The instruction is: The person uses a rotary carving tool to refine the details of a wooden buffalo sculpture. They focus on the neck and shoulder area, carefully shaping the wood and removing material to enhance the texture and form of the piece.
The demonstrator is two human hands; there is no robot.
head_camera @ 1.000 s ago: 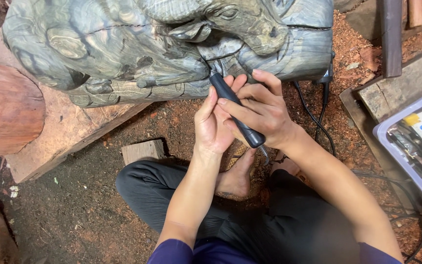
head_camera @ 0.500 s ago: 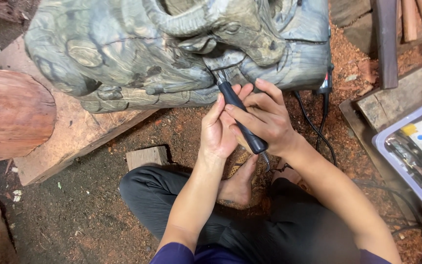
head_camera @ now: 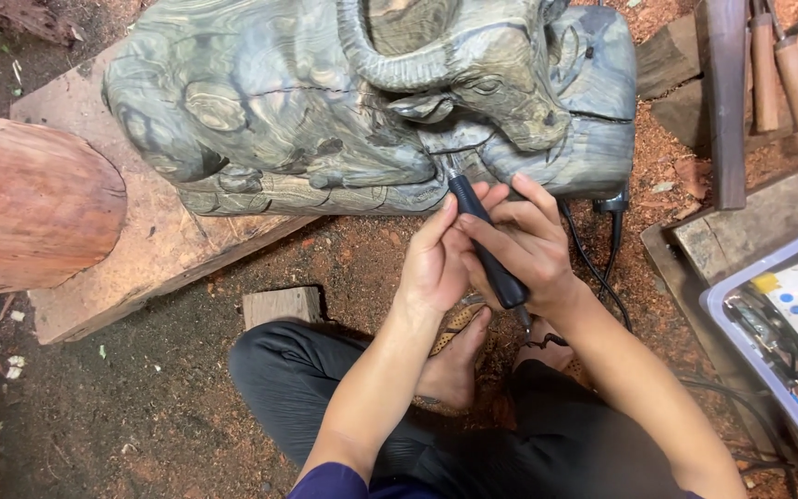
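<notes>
Right hand: my right hand [head_camera: 533, 245] is wrapped around the black rotary tool [head_camera: 487, 245], fingers curled over its barrel like a pen grip, thumb side tucked under.
Left hand: my left hand [head_camera: 436, 263] presses against the same tool from the left side, fingers extended upward along the barrel and steadying it; closed against the tool rather than clasping anything else.
Tool: it runs diagonally, tip up and to the left, rear end down and to the right below my right palm. A dark cord [head_camera: 602, 277] trails off behind my right wrist.
Tool tip: it meets the grey-green wooden carving [head_camera: 325, 111] at its lower edge, just under the animal's head; I cannot tell the bit itself, it is too small.
Carving: a horned, buffalo-like animal lying down, directly above both hands and touching only the tool's tip; it rests on a pale wooden slab [head_camera: 140, 259].
Below the hands: my crossed legs in dark trousers [head_camera: 325, 379] and a bare foot [head_camera: 454, 365], on ground covered in reddish sawdust [head_camera: 362, 259].
Left of scene: a reddish round log [head_camera: 30, 208] beside the slab, and a small wooden block [head_camera: 281, 305] near my knee.
Right of scene: a control box with a red display [head_camera: 787, 314] in a tray, and wooden-handled chisels [head_camera: 787, 74] above it, well apart from my hands.
</notes>
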